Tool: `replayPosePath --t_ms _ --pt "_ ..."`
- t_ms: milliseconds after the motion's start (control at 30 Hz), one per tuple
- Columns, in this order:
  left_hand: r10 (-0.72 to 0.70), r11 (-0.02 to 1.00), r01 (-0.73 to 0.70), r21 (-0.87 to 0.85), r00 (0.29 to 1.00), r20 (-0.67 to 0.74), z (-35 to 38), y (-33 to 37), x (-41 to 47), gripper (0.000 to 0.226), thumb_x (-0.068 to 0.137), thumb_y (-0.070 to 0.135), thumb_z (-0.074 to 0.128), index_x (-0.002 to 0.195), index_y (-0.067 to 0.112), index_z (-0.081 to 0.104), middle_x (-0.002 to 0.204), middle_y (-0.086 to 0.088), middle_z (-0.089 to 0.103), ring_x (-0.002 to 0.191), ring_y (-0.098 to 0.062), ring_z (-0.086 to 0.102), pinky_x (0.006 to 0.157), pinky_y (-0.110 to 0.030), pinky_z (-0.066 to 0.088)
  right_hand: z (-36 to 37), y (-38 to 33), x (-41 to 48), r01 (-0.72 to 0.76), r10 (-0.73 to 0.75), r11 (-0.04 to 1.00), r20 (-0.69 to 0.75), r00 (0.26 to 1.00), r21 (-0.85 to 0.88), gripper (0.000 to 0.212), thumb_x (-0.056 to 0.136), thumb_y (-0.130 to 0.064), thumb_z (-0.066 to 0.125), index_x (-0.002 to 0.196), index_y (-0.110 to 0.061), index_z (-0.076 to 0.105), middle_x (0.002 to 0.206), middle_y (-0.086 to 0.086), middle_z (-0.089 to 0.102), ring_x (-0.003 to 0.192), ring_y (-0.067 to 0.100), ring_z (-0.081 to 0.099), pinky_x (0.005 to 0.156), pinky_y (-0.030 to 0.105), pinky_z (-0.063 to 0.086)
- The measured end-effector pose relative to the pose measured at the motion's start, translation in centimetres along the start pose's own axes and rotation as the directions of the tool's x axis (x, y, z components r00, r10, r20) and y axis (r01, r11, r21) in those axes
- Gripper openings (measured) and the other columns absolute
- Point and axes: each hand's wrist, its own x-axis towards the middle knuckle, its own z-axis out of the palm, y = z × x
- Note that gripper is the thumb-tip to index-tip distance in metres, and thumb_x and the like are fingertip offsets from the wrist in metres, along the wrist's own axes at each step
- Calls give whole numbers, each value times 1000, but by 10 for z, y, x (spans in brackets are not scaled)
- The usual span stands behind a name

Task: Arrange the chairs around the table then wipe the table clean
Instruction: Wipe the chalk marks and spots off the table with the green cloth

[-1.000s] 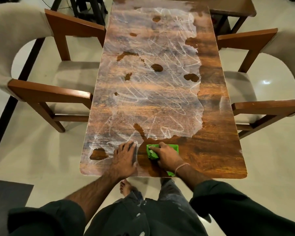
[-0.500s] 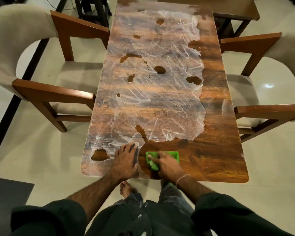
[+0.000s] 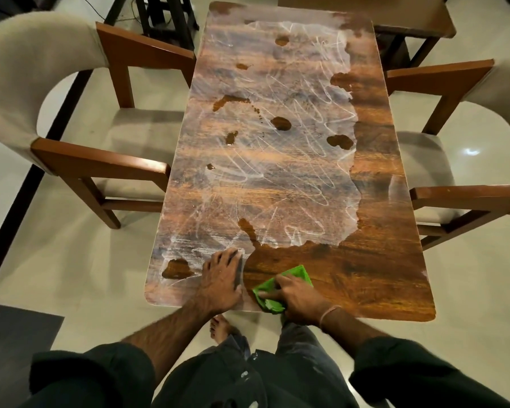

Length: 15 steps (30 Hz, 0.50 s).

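- Dark mat (image 3: 15,328): lower left corner of the frame, on the pale floor.
- Left armchair (image 3: 100,163): left of frame, beige curved back, brown wooden arms. Both arm ends point at the table's long left edge and sit just beside it.
- Black stand legs (image 3: 165,19): top of frame, left of the table's far end.
- Table (image 3: 380,275): long wooden top running up the centre of the frame, near short edge at the person's body.
- White residue (image 3: 277,178): hazy, scribbled film over most of the top, from the left edge to right of centre. Bare dark spots show through it, e.g. one at mid-table (image 3: 281,123).
- Clean brown wood: strip down the right edge plus the lower right corner of the top.
- Left hand (image 3: 221,279): palm down, fingers extended, flat on the top near the near edge, on the boundary of the film. Holds nothing.
- Bare foot (image 3: 221,325): on the floor below the near edge, between the two forearms.
- Green cloth (image 3: 298,273): on the top, lower centre, just right of the left hand, partly bunched.
- Right hand (image 3: 299,297): on the green cloth, fingers curled over it, gripping and pressing it to the wood. Thin band on the wrist (image 3: 330,313).
- Second wooden table (image 3: 409,22): upper right, beyond the far end.
- Right armchair (image 3: 442,81): right of frame, same build, arm ends just beside the table's right edge.
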Motion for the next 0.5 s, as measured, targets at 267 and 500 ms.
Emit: replayPosePath --t_ms 267,500 --pt "0 1000 0 -26 1000 3 -1 0 -2 85 90 48 56 159 19 15 162 -3 13 147 -27 12 121 -47 15 -7 -16 29 -211 215 975 -77 974 68 68 93 -27 57 153 -32 25 131 9 39 116 29 47 97 41 48" --pt "23 999 -22 -36 999 30 -5 -4 -3 96 81 44 62 159 18 13 162 -2 12 146 -26 11 121 -44 13 -24 -5 23 -18 20 1000 83 996 -18 43 92 -29 59 134 -26 59 119 5 54 102 24 57 84 39 53"
